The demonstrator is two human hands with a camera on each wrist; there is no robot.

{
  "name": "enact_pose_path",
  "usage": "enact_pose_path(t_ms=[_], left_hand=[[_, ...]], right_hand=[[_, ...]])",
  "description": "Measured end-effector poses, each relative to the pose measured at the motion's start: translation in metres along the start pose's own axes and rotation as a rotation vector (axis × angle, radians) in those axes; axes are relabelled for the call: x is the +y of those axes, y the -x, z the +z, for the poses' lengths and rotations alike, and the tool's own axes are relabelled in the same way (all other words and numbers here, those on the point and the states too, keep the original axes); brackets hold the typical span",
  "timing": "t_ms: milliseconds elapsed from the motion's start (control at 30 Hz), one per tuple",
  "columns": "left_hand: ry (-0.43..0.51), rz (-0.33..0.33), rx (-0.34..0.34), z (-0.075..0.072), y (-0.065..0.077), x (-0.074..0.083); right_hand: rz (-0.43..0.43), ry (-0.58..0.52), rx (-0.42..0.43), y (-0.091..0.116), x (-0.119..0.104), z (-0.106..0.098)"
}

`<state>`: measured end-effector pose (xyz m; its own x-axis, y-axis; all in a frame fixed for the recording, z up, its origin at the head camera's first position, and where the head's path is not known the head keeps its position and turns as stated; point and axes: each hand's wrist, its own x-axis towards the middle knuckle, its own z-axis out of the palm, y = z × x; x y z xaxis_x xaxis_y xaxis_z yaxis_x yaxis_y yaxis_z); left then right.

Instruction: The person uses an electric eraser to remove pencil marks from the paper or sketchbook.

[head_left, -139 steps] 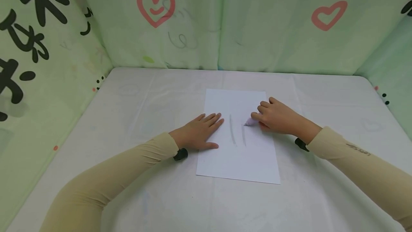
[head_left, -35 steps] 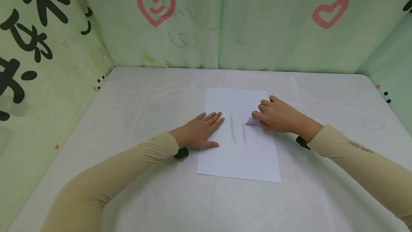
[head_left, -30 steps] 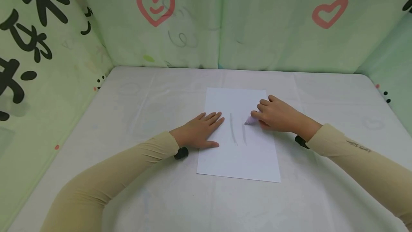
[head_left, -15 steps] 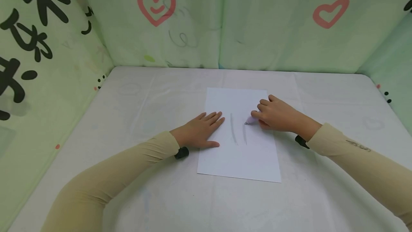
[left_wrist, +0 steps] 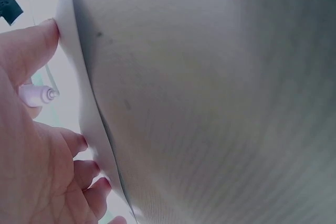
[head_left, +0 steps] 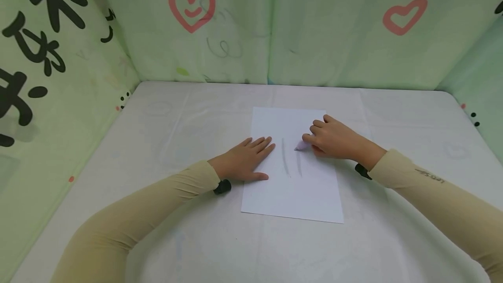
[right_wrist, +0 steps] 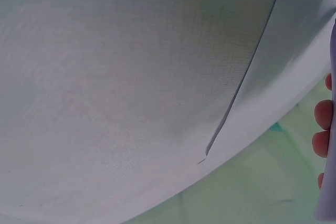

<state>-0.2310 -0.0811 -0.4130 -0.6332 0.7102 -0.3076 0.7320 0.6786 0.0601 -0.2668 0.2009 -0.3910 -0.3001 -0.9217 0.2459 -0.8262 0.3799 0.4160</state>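
A white sheet of paper lies on the table, bearing two faint grey upright strokes. My left hand rests palm down on its left edge, fingers spread; its thumb and fingertips show along the paper's edge in the left wrist view. My right hand grips a lilac pen at the sheet's right side. The pen's tip points left, at the top of the right stroke. In the right wrist view, curled fingers show behind the long pen barrel. Beyond the left hand, the pen's pointed end shows in the left wrist view.
The table has a white cover with faint old marks. Green curtains with red hearts and black lettering hang behind it and at both sides. Each wrist carries a small black device, such as the one by the left cuff.
My right hand and the pen have shifted slightly left, toward the space between the two strokes. The left hand stays in place on the paper, and the strokes look the same.
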Motion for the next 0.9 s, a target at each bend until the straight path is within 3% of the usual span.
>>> enact_pose_path(t_ms=[400,633,900], left_hand=[[0.009,0.001,0.005,-0.004,0.002,0.002],[0.014,-0.001,-0.002,-0.004,0.003,0.002],[0.002,-0.001,0.002,-0.004,0.003,0.002]], right_hand=[[-0.001,-0.002,-0.033,0.012,0.001,-0.003],[-0.013,-0.011,-0.003,0.006,0.001,-0.001],[0.004,-0.015,-0.040,0.004,0.000,-0.004]])
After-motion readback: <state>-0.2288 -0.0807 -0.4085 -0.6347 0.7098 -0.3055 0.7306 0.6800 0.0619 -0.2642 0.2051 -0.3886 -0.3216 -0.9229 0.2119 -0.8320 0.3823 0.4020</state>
